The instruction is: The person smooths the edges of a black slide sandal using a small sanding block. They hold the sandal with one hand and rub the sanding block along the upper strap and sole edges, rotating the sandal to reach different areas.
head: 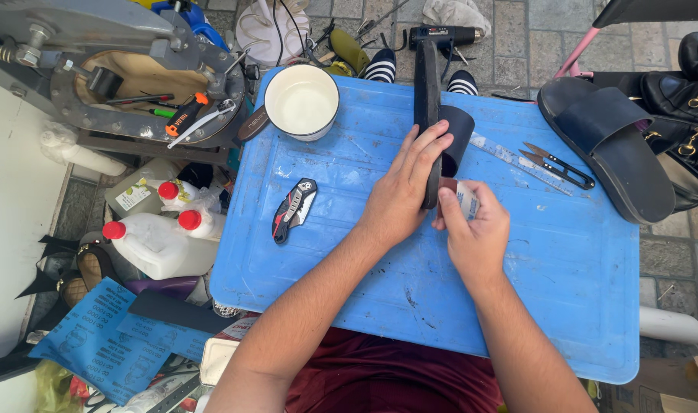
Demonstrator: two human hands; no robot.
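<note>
The blue board (563, 252) has lots of bare room at the lower right of the frame and along its bottom edge. In the upper left a white bowl (301, 101) blocks the way, and a folding knife (294, 209) lies left of the middle (watch out, it is sharp). Small snips (557, 163) and a clear ruler (517, 162) lie at the upper right, beside a dark sandal (609, 145).

A: What kind of place?

B: Outdoor shoe-repair stand. Stone paving (517, 46) underfoot, blue plastic bench (563, 252) on the person's lap.

A: Evidence?

B: Sandals (609, 138) and loafers (681, 95) queued at right. Heat gun (433, 38), snips (559, 164), folding knife (294, 209), ruler (517, 160). Sandpaper sheets (104, 336), glue bottles (161, 237), heavy grey machine (96, 61) at left.
</note>
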